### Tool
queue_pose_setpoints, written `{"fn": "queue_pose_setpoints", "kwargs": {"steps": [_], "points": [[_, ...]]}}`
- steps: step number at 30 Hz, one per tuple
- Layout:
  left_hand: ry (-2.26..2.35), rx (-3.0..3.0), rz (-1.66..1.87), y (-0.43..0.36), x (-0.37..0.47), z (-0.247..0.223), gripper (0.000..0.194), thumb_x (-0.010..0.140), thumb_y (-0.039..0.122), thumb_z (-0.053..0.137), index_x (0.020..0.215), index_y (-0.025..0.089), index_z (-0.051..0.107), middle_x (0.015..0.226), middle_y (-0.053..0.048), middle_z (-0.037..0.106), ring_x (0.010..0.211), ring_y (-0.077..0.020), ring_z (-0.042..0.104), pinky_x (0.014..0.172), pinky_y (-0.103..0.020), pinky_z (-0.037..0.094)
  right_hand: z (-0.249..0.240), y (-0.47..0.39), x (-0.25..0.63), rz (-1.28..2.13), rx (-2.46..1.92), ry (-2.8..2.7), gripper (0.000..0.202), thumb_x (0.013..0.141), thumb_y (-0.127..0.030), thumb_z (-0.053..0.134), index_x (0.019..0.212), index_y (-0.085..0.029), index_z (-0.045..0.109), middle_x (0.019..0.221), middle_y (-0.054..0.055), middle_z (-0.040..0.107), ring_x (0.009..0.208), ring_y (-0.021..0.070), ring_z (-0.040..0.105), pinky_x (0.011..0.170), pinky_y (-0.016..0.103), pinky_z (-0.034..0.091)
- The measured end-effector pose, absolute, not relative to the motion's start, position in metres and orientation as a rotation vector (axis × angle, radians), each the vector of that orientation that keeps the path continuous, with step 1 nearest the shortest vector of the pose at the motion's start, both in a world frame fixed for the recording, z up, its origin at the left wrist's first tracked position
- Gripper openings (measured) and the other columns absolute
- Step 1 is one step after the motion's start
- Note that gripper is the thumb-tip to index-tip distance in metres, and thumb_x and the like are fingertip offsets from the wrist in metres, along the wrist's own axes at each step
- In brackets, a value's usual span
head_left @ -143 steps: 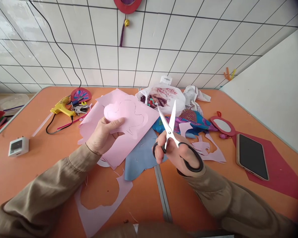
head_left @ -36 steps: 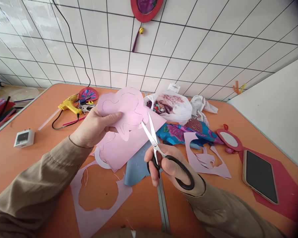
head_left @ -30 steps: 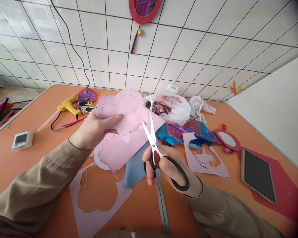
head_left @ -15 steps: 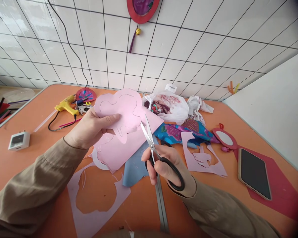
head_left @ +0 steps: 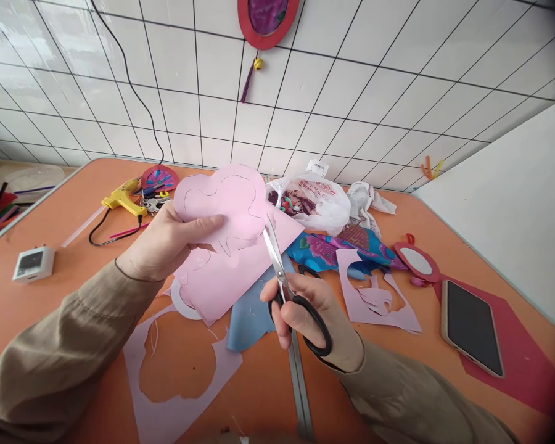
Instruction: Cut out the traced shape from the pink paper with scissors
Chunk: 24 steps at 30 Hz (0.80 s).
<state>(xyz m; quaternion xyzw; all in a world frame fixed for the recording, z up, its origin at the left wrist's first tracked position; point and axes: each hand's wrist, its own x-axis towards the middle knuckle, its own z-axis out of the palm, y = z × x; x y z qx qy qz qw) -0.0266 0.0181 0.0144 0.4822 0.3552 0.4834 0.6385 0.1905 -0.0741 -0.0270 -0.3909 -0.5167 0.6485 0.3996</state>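
Note:
My left hand pinches a pink paper cutout with a wavy outline and a drawn pencil line inside its edge. The thumb lies on top and the other fingers are under the paper. My right hand is closed around the black handles of a pair of scissors. The blades stand slightly apart, their tips at the cutout's right edge; whether they touch it I cannot tell. Beneath the cutout lies a larger pink sheet, over a piece of blue material and a white ring.
Pink paper scraps lie in front and to the right. A yellow glue gun, a white charger, a plastic bag, patterned cloth, a small mirror and a phone lie around on the orange table.
The scissor blades have closed somewhat, and the right hand has shifted slightly left. The cutout's lower end has tilted a little in the left hand.

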Motion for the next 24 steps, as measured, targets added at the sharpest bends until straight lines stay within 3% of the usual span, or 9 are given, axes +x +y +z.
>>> {"fn": "queue_pose_setpoints", "kwargs": {"steps": [8, 13, 18, 24], "points": [[0.758, 1.043, 1.088, 0.016, -0.027, 0.016, 0.025, 0.07, 0.026, 0.086, 0.092, 0.017, 0.079, 0.09, -0.007, 0.079, 0.088, -0.028, 0.076, 0.074, -0.035, 0.063, -0.027, -0.074, 0.188, 1.639, -1.006, -1.296, 0.051, 0.075, -0.065, 0.074, 0.085, -0.017, 0.061, 0.046, -0.006, 0.052, 0.035, 0.0095, 0.048, 0.039, 0.022, 0.038], [0.705, 0.987, 1.039, 0.022, -0.034, 0.014, 0.02, 0.07, 0.034, 0.084, 0.085, 0.021, 0.08, 0.084, -0.006, 0.078, 0.079, -0.0248, 0.073, 0.064, -0.03, 0.061, -0.026, -0.075, 0.187, 1.624, -1.02, -1.305, 0.052, 0.076, -0.067, 0.072, 0.084, -0.017, 0.06, 0.045, -0.006, 0.051, 0.034, 0.0096, 0.048, 0.039, 0.022, 0.038], [0.616, 0.921, 0.971, 0.028, -0.036, 0.012, 0.014, 0.067, 0.031, 0.084, 0.066, 0.02, 0.076, 0.072, -0.004, 0.074, 0.062, -0.0179, 0.066, 0.058, -0.027, 0.058, -0.025, -0.075, 0.186, 1.621, -1.006, -1.313, 0.052, 0.076, -0.067, 0.072, 0.084, -0.018, 0.06, 0.045, -0.007, 0.05, 0.034, 0.0095, 0.048, 0.039, 0.022, 0.036], [0.667, 0.914, 0.982, 0.026, -0.032, 0.01, 0.016, 0.07, 0.027, 0.084, 0.082, 0.017, 0.081, 0.081, -0.008, 0.078, 0.071, -0.0203, 0.071, 0.066, -0.027, 0.061, -0.026, -0.075, 0.188, 1.611, -0.999, -1.32, 0.05, 0.077, -0.064, 0.073, 0.085, -0.017, 0.06, 0.045, -0.007, 0.05, 0.035, 0.0089, 0.047, 0.04, 0.021, 0.035]]}}
